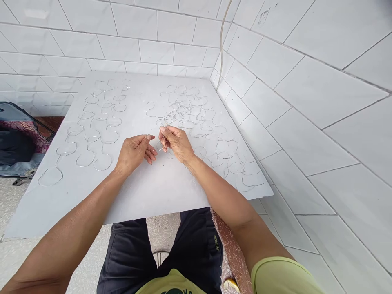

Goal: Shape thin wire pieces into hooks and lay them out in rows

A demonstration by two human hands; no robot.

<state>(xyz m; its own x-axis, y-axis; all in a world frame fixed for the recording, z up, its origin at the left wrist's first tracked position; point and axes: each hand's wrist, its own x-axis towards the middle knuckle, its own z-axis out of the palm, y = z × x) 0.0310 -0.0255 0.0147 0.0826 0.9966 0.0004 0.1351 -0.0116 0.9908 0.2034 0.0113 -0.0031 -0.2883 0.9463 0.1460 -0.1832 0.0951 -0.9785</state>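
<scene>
Close together over the middle of the board, my two hands work on a thin piece of bent wire [161, 149]. My right hand [177, 143] pinches it between thumb and fingers. Thumb and forefinger of my left hand [134, 153] are closed at the wire's other side, the remaining fingers stretched out; the exact grip point is too fine to see. To the left lie S-shaped wire hooks [103, 163] in rough rows. A tangle of similar wires [196, 112] spreads over the right side, and a single curved wire [150, 109] lies just beyond my hands.
The white board [159, 192] rests above my knees, its far corner near tiled walls [165, 36]. A pale cable [221, 36] hangs down in the corner. At left stands a folding chair [18, 163] with dark cloth on it. A yellow round object [231, 284] lies on the floor.
</scene>
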